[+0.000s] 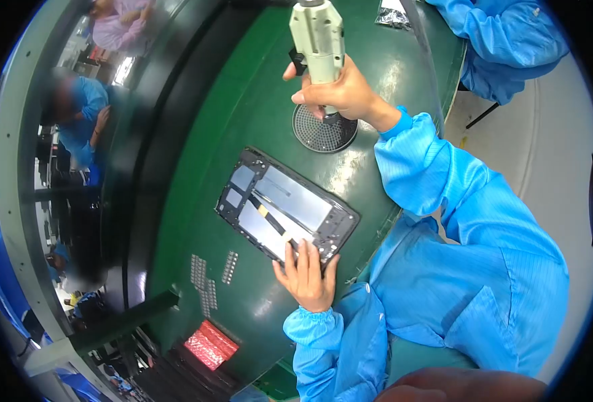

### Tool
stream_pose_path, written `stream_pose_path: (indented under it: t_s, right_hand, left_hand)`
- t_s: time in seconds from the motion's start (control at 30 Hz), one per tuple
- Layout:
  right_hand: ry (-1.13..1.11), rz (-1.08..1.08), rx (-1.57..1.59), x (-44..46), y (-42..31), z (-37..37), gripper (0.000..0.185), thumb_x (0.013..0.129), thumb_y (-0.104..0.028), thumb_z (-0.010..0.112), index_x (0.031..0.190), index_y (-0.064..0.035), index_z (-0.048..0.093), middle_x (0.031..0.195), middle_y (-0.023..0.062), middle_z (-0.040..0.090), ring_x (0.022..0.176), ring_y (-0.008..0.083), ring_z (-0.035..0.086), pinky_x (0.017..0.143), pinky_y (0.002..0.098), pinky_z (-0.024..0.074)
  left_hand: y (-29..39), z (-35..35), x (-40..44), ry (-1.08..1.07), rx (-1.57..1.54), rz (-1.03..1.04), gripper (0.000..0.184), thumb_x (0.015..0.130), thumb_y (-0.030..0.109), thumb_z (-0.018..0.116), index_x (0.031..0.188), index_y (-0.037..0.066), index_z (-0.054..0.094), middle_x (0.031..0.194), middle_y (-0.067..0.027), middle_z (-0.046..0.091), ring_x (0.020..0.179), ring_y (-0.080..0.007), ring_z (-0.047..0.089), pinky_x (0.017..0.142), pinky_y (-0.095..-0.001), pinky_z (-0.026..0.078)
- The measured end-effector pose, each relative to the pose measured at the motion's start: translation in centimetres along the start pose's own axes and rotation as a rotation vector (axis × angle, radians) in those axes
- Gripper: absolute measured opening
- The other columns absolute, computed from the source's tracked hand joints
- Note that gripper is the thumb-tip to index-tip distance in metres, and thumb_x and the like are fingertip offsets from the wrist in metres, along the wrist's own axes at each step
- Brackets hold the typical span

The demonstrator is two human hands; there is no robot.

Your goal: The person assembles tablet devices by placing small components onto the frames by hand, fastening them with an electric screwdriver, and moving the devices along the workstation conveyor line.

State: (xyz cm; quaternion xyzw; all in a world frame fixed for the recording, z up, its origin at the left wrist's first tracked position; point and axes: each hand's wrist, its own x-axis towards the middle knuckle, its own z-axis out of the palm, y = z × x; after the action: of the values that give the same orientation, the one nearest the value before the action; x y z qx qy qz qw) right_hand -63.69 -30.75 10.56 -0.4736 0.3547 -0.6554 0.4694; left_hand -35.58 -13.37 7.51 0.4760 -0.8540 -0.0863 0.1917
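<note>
An opened tablet (289, 208) lies at an angle on the green table, its back off, with silver panels and a dark strip with yellow bands showing. My left hand (310, 278) rests on its lower edge, fingers stretched out and slightly spread. My right hand (343, 94) is wrapped round a pale green electric screwdriver (320, 40). The screwdriver's lower end is over a round, dark perforated dish (316, 130); whether its tip touches the dish I cannot tell.
Sheets of small silver pieces (204, 281) and a red bubble-wrap packet (211, 344) lie on the green table (263, 308). A metal frame post (21, 167) stands left. Another person's blue sleeve (504, 40) is at upper right, near a silver packet (393, 15).
</note>
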Motion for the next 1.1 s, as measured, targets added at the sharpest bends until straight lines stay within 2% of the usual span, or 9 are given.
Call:
stream_pose_path:
  t_s: [0.17, 0.3, 0.47, 0.67, 0.77, 0.87, 0.97, 1.1]
  right_hand:
    - [-0.001, 0.009, 0.013, -0.5, 1.8, 1.6, 0.021, 0.075, -0.002, 0.068, 0.094, 0.0005, 0.059, 0.058, 0.0031, 0.058, 0.044, 0.0093, 0.054, 0.041, 0.0224, 0.0423]
    - [-0.03, 0.058, -0.03, -0.1, 2.7, 2.8, 0.024, 0.075, -0.001, 0.067, 0.098, 0.0016, 0.059, 0.062, 0.0046, 0.06, 0.045, 0.0096, 0.054, 0.042, 0.0227, 0.0431]
    - [-0.074, 0.082, -0.091, -0.1, 4.1, 3.2, 0.034, 0.074, 0.0, 0.066, 0.107, 0.0018, 0.059, 0.066, 0.0052, 0.061, 0.046, 0.0091, 0.054, 0.043, 0.023, 0.044]
    - [-0.099, 0.099, -0.105, -0.3, 4.3, 3.3, 0.035, 0.074, 0.0, 0.066, 0.108, 0.0005, 0.059, 0.075, 0.0067, 0.062, 0.046, 0.0085, 0.053, 0.043, 0.0229, 0.0452]
    - [-0.081, 0.117, -0.101, -0.8, 3.9, 4.0, 0.033, 0.073, 0.0, 0.066, 0.106, 0.0012, 0.059, 0.074, 0.0065, 0.062, 0.046, 0.0086, 0.053, 0.043, 0.0228, 0.0451]
    - [-0.096, 0.142, -0.147, -1.0, 3.7, 4.2, 0.03, 0.076, -0.002, 0.068, 0.103, 0.0014, 0.054, 0.057, 0.0013, 0.056, 0.045, 0.0078, 0.052, 0.046, 0.0225, 0.0428]
    - [-0.11, 0.13, -0.147, -1.2, 4.2, 4.2, 0.03, 0.076, -0.002, 0.067, 0.102, 0.0017, 0.054, 0.059, 0.0021, 0.056, 0.045, 0.0081, 0.053, 0.046, 0.0227, 0.0431]
    - [-0.108, 0.085, -0.125, -1.7, 4.5, 4.5, 0.028, 0.074, -0.003, 0.067, 0.101, 0.0005, 0.06, 0.063, 0.0039, 0.059, 0.046, 0.0082, 0.053, 0.044, 0.0232, 0.0447]
  left_hand:
    - [0.6, 1.0, -1.2, 0.043, -0.19, -0.107, 0.043, 0.071, 0.01, 0.076, 0.111, 0.002, 0.062, 0.123, -0.0145, 0.058, 0.125, -0.0361, 0.044, 0.108, -0.0578, 0.012]
    - [1.2, 2.0, -0.9, 0.098, -0.227, -0.14, 0.038, 0.072, 0.005, 0.073, 0.109, 0.002, 0.063, 0.122, -0.0139, 0.059, 0.125, -0.0338, 0.045, 0.109, -0.0574, 0.008]
    - [1.4, 2.4, -0.8, 0.124, -0.236, -0.166, 0.038, 0.071, 0.005, 0.073, 0.108, 0.002, 0.064, 0.121, -0.0133, 0.059, 0.125, -0.0332, 0.046, 0.109, -0.0572, 0.009]
    - [1.5, 2.4, -0.7, 0.129, -0.23, -0.183, 0.037, 0.071, 0.006, 0.074, 0.107, 0.002, 0.065, 0.12, -0.0128, 0.06, 0.124, -0.0328, 0.047, 0.109, -0.0572, 0.009]
    - [1.4, 2.6, -1.0, 0.14, -0.229, -0.181, 0.037, 0.071, 0.006, 0.074, 0.107, 0.003, 0.065, 0.12, -0.0127, 0.06, 0.124, -0.0328, 0.047, 0.109, -0.0573, 0.009]
    - [1.3, 2.7, -1.2, 0.147, -0.23, -0.176, 0.038, 0.071, 0.006, 0.074, 0.108, 0.003, 0.064, 0.12, -0.0127, 0.06, 0.124, -0.0328, 0.047, 0.109, -0.0574, 0.009]
    - [1.2, 2.7, -1.5, 0.152, -0.231, -0.173, 0.039, 0.071, 0.006, 0.074, 0.108, 0.004, 0.064, 0.12, -0.0127, 0.06, 0.124, -0.0329, 0.047, 0.109, -0.0574, 0.009]
    - [1.0, 2.7, -1.9, 0.153, -0.218, -0.165, 0.04, 0.071, 0.006, 0.074, 0.109, 0.003, 0.064, 0.12, -0.0128, 0.06, 0.123, -0.0328, 0.048, 0.109, -0.0574, 0.01]
